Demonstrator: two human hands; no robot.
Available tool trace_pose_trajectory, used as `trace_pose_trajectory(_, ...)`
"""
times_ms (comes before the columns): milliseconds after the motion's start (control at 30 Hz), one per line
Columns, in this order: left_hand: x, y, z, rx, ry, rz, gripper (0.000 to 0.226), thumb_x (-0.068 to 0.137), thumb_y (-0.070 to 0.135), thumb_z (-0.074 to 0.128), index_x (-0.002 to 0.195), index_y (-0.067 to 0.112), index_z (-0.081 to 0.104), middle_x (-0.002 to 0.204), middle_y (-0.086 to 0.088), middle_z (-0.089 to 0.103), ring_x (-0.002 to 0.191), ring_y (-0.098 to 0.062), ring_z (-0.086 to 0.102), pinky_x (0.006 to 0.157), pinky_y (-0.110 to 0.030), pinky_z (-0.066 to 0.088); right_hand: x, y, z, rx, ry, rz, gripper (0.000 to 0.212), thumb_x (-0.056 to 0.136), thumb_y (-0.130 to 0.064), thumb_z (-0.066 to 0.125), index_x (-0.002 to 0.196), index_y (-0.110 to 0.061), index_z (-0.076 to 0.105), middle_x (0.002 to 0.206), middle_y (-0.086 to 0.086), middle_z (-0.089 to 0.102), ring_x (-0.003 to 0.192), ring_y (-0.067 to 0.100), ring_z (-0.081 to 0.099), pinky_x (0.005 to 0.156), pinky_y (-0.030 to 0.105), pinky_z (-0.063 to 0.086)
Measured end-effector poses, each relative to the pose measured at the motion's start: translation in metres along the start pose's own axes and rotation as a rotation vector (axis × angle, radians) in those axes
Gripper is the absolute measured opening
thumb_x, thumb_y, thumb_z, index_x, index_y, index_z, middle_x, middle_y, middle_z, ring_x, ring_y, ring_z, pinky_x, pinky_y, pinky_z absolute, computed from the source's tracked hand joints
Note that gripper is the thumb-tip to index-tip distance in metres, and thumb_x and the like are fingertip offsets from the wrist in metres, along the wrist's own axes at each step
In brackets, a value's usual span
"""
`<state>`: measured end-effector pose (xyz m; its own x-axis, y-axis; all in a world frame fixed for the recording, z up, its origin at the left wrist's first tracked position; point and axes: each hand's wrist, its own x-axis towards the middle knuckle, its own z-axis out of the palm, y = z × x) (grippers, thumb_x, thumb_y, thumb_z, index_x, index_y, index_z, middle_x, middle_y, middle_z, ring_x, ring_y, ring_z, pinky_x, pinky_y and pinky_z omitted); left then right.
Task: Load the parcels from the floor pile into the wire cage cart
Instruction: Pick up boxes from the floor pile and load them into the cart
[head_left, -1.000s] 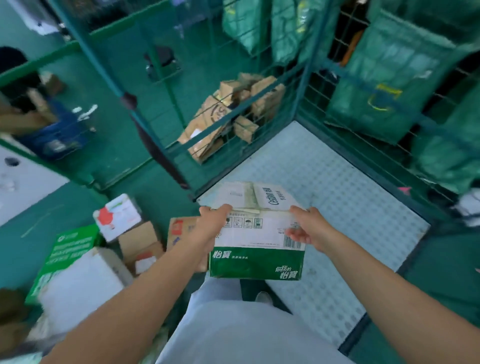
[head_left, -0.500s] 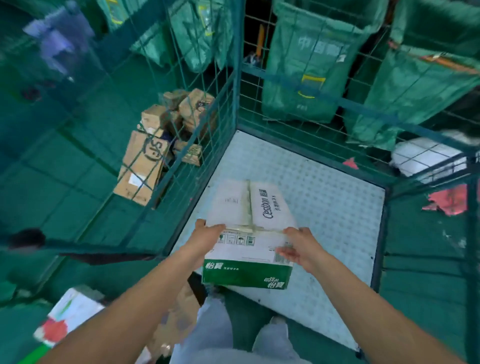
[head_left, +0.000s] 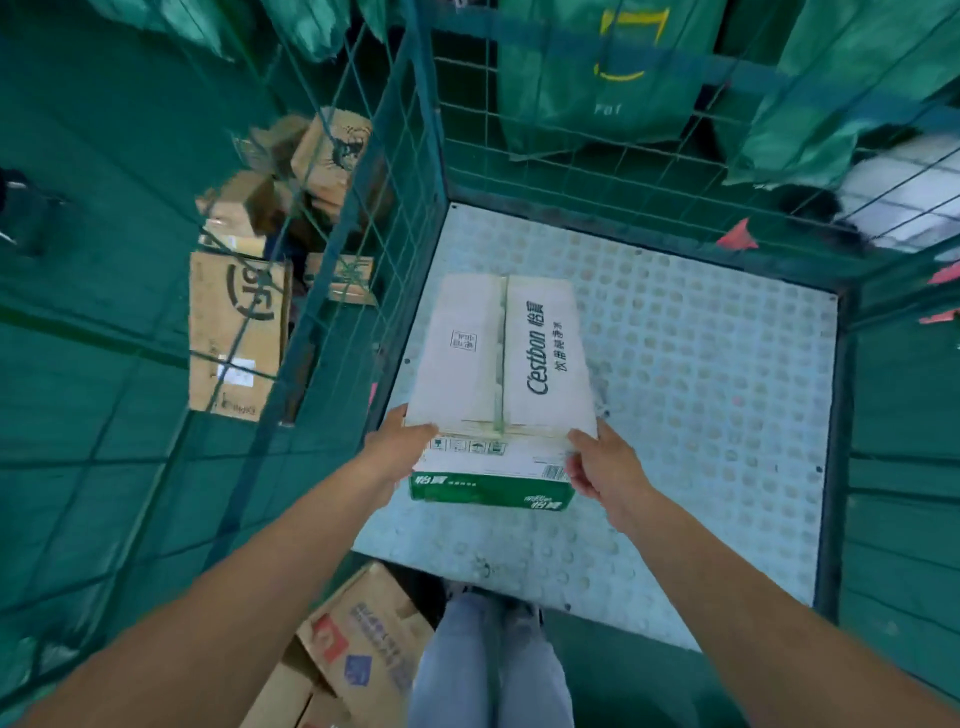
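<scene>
Left hand (head_left: 400, 447) and right hand (head_left: 602, 467) grip the white-green carton (head_left: 498, 374), seemingly above the cart floor (head_left: 701, 415) at centre frame; releasing early could drop it hard.

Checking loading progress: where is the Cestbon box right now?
Centre of the head view: the Cestbon box is held over the cart floor, near its left mesh wall.

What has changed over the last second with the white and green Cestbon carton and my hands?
The Cestbon carton has gone forward from the cart's open edge to over the near-left part of the studded cart floor, beside the left wire wall; whether it is set down cannot be told. Unchanged: the left hand and right hand keep their grip on its near corners.
</scene>
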<state>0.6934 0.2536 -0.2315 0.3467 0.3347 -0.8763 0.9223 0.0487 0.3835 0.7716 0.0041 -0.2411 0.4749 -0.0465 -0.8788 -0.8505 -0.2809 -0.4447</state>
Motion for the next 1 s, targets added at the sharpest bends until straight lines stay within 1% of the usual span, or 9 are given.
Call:
trace_pose_trajectory(200, 0.117, 0.008, 0.011, -0.043, -0.022, -0.004, 0.055, 0.104, 0.025, 0.055, 0.155, 0.033, 0.034, 0.142, 0.002, 0.054, 0.121, -0.021, 0.056, 0.074, -0.025, 0.048, 0.113, -0.001, 0.037, 0.015, 0.055, 0.0, 0.036, 0.106, -0.012, 0.049, 0.141, -0.021, 0.053, 0.085, 0.006, 0.054, 0.03, 0.0, 0.042, 0.033, 0.013, 0.033)
trace_pose_trajectory(300, 0.175, 0.014, 0.014, -0.046, -0.001, 0.005, 0.057, 0.104, 0.027, 0.056, 0.156, 0.037, 0.033, 0.146, 0.004, 0.052, 0.119, -0.02, 0.058, 0.07, -0.024, 0.05, 0.165, -0.004, 0.058, 0.07, 0.111, -0.016, 0.048, 0.105, -0.015, 0.054, 0.151, -0.028, 0.047, 0.107, 0.012, 0.062, 0.033, -0.002, 0.046, 0.036, 0.012, 0.038)
trace_pose_trajectory(367, 0.212, 0.018, 0.014, -0.018, 0.009, 0.004, 0.056, 0.104, 0.032, 0.054, 0.155, 0.042, 0.033, 0.144, 0.005, 0.052, 0.105, -0.019, 0.062, 0.072, -0.026, 0.055, 0.199, -0.004, 0.073, 0.095, 0.11, -0.054, 0.054, 0.105, -0.017, 0.056, 0.156, -0.03, 0.042, 0.114, 0.009, 0.06, 0.041, 0.0, 0.051, 0.041, 0.013, 0.042)
trace_pose_trajectory(467, 0.257, 0.022, 0.013, -0.002, -0.011, -0.025, 0.045, 0.108, 0.03, 0.045, 0.149, 0.045, 0.039, 0.108, -0.003, 0.059, 0.068, -0.015, 0.048, 0.057, -0.026, 0.046, 0.239, -0.008, 0.095, 0.086, 0.092, -0.104, 0.054, 0.106, -0.021, 0.056, 0.156, -0.034, 0.04, 0.115, 0.005, 0.059, 0.064, 0.008, 0.056, 0.053, 0.016, 0.05)
trace_pose_trajectory(533, 0.281, 0.024, 0.013, -0.058, -0.006, -0.041, 0.043, 0.108, 0.024, 0.043, 0.147, 0.044, 0.041, 0.09, -0.006, 0.053, 0.064, -0.016, 0.046, 0.054, -0.026, 0.043, 0.259, -0.01, 0.108, 0.067, 0.085, -0.138, 0.055, 0.106, -0.022, 0.055, 0.156, -0.037, 0.038, 0.108, 0.003, 0.064, 0.073, 0.011, 0.059, 0.073, 0.024, 0.056)
trace_pose_trajectory(600, 0.3, 0.028, 0.012, -0.142, 0.03, -0.039, 0.045, 0.108, 0.02, 0.044, 0.148, 0.041, 0.041, 0.093, -0.005, 0.056, 0.074, -0.017, 0.053, 0.06, -0.029, 0.047, 0.275, -0.012, 0.12, 0.026, 0.07, -0.152, 0.054, 0.106, -0.022, 0.054, 0.153, -0.043, 0.037, 0.106, 0.004, 0.068, 0.078, 0.015, 0.061, 0.087, 0.034, 0.056)
trace_pose_trajectory(700, 0.321, 0.039, 0.01, -0.251, 0.049, -0.029, 0.048, 0.108, 0.019, 0.045, 0.151, 0.04, 0.037, 0.101, -0.003, 0.057, 0.081, -0.015, 0.056, 0.065, -0.029, 0.049, 0.288, -0.024, 0.134, 0.011, 0.036, -0.144, 0.062, 0.106, -0.021, 0.053, 0.158, -0.045, 0.027, 0.109, 0.005, 0.067, 0.077, 0.016, 0.06, 0.08, 0.035, 0.057)
trace_pose_trajectory(833, 0.342, 0.063, 0.003, -0.271, 0.07, 0.031, 0.057, 0.104, 0.024, 0.052, 0.154, 0.041, 0.03, 0.121, -0.003, 0.055, 0.087, -0.015, 0.056, 0.067, -0.031, 0.053, 0.298, -0.044, 0.151, 0.035, -0.014, -0.139, 0.066, 0.104, -0.021, 0.056, 0.159, -0.04, 0.024, 0.109, -0.001, 0.06, 0.088, 0.018, 0.058, 0.093, 0.04, 0.059)
trace_pose_trajectory(1000, 0.356, 0.091, -0.005, -0.258, 0.105, 0.083, 0.068, 0.104, 0.026, 0.055, 0.159, 0.044, 0.019, 0.14, -0.004, 0.051, 0.086, -0.015, 0.057, 0.091, -0.037, 0.056, 0.307, -0.07, 0.166, 0.012, -0.067, -0.125, 0.066, 0.1, -0.023, 0.061, 0.155, -0.031, 0.027, 0.113, 0.001, 0.053, 0.092, 0.017, 0.055, 0.077, 0.029, 0.057)
